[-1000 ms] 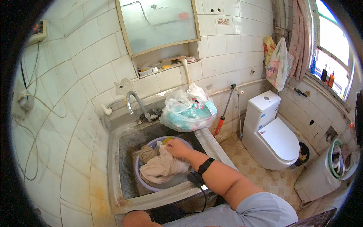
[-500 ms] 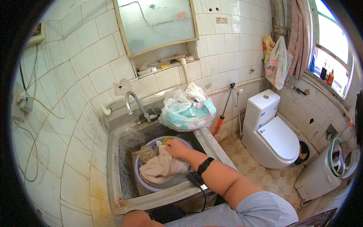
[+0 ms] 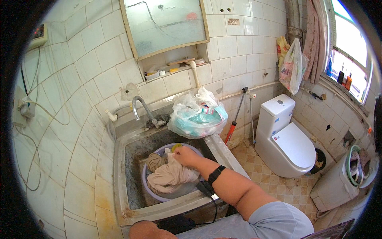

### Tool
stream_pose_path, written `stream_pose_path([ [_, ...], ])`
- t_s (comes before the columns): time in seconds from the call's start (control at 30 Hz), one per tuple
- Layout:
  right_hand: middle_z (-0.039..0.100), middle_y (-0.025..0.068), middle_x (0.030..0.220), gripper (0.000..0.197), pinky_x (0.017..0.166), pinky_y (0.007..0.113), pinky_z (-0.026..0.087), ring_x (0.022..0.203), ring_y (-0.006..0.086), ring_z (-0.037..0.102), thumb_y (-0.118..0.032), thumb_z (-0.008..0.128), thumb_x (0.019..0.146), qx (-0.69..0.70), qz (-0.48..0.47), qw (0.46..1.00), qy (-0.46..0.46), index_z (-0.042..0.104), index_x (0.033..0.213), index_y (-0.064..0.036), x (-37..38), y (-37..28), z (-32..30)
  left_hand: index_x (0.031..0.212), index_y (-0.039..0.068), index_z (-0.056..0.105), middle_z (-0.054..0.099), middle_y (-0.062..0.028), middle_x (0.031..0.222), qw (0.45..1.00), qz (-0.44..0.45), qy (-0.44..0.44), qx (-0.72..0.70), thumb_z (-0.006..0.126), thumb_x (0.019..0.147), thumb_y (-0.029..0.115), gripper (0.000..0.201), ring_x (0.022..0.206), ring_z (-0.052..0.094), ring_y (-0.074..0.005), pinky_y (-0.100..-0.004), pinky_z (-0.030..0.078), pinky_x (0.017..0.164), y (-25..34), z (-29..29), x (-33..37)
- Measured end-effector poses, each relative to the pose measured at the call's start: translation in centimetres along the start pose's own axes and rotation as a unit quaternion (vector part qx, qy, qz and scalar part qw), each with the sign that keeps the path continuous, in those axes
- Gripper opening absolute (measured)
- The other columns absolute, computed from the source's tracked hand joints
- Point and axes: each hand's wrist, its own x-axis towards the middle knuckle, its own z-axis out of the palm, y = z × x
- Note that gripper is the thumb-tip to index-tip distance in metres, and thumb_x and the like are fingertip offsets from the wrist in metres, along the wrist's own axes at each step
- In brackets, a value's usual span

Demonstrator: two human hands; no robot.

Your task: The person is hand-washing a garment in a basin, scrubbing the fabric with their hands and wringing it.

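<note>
A lilac plastic basin stands in the stone sink. It holds a wet beige cloth and a brownish bundled cloth. My right hand reaches into the basin from the right, its fingers curled on the top edge of the beige cloth. A black band is on that wrist. My left hand is out of sight; only a bare rounded bit of skin shows at the lower edge.
A curved tap rises behind the sink. A plastic bag with a teal tub sits on the sink's back right corner. A white toilet and an orange-handled tool stand to the right. A mirror cabinet hangs above.
My right hand stays in the basin on the beige cloth, shifting only slightly. The view has drifted a little.
</note>
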Motion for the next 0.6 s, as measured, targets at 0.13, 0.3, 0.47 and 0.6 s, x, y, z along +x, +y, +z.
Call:
stream_pose_path([
  [0.13, 0.064, 0.0216, 0.075, 0.023, 0.065, 0.042, 0.048, 0.070, 0.0352, 0.063, -0.022, 0.064, 0.083, -0.002, 0.006, 1.000, -0.005, 0.064, 0.084, 0.0009, 0.1, 0.3, -0.1, 0.081, 0.005, 0.063, 0.058, -0.0049, 0.072, 1.000, 0.000, -0.013, 0.006, 0.070, 0.083, 0.033, 0.029, 0.063, 0.053, -0.0205, -0.0341, 0.040, 0.058, 0.1, 0.0, 0.1],
  [0.3, 0.065, 0.0229, 0.087, 0.023, 0.072, 0.049, 0.048, 0.084, 0.0417, 0.063, -0.024, 0.060, 0.086, -0.018, 0.003, 0.999, -0.032, 0.064, 0.089, -0.0018, 0.0, -0.4, -0.3, 0.082, 0.005, 0.063, 0.058, -0.0050, 0.073, 0.999, 0.011, -0.043, 0.021, 0.070, 0.083, 0.033, 0.029, 0.065, 0.053, -0.0205, -0.0338, 0.040, 0.059, 1.0, 0.0, -0.3],
  [0.47, 0.064, 0.0219, 0.081, 0.024, 0.069, 0.046, 0.048, 0.077, 0.0399, 0.062, -0.025, 0.060, 0.086, -0.029, -0.011, 0.999, -0.022, 0.064, 0.087, -0.0019, -0.3, -0.9, 0.1, 0.082, 0.005, 0.063, 0.059, -0.0050, 0.074, 0.991, 0.035, -0.094, 0.086, 0.070, 0.083, 0.033, 0.030, 0.066, 0.054, -0.0206, -0.0335, 0.041, 0.060, 2.7, 0.4, -1.7],
  [0.6, 0.063, 0.0203, 0.075, 0.024, 0.065, 0.042, 0.048, 0.069, 0.0361, 0.061, -0.026, 0.060, 0.086, -0.050, 0.024, 0.998, -0.031, 0.064, 0.087, -0.0021, -1.1, -1.7, -2.2, 0.083, 0.004, 0.063, 0.059, -0.0050, 0.075, 0.967, -0.020, 0.051, 0.249, 0.070, 0.083, 0.033, 0.030, 0.067, 0.055, -0.0206, -0.0333, 0.041, 0.061, 2.2, -0.9, -3.3],
])
